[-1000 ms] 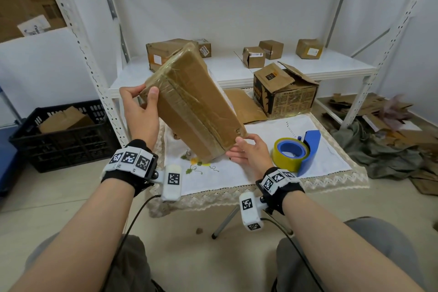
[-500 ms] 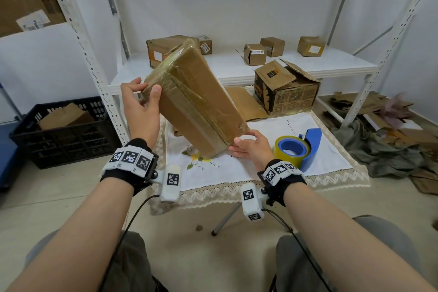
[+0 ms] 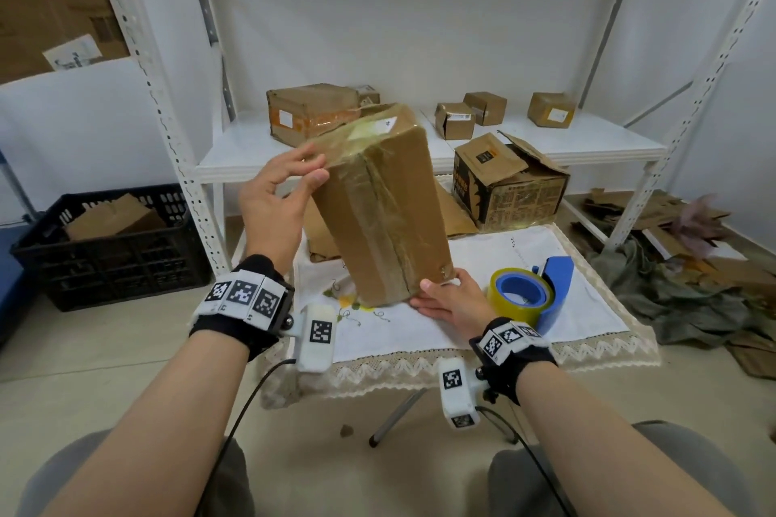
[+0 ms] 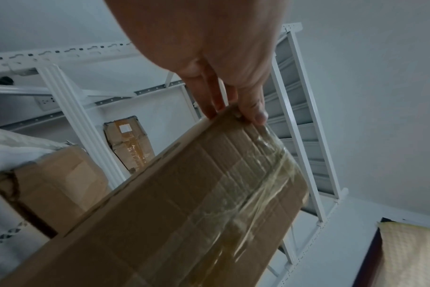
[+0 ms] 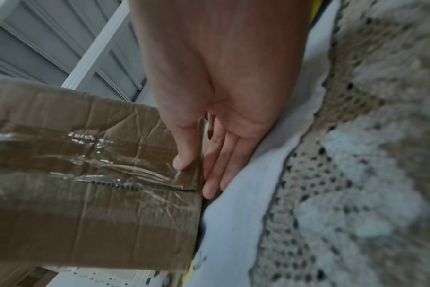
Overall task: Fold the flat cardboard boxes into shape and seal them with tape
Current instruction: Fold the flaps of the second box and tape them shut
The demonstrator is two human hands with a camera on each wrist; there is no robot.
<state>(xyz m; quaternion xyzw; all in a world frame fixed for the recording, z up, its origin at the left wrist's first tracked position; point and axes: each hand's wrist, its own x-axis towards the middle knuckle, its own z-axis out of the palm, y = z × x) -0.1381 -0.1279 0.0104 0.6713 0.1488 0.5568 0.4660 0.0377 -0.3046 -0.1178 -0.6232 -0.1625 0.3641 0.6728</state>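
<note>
Both hands hold the taped cardboard box (image 3: 380,206) tilted above the cloth-covered surface (image 3: 470,332): left hand (image 3: 275,197) pinches its upper corner, right hand (image 3: 451,300) clasps its lower end. Beside it lies the blue tape dispenser (image 3: 531,292).

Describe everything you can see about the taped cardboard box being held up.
The taped box is a long brown corrugated carton, closed, with clear glossy tape along its centre seam and over its ends; the card is creased. It stands tilted, upper end leaning away, above the white cloth. The left hand holds its upper corner, thumb and fingers on either side. The right hand holds the lower end, thumb on the taped face, fingers underneath.
</note>
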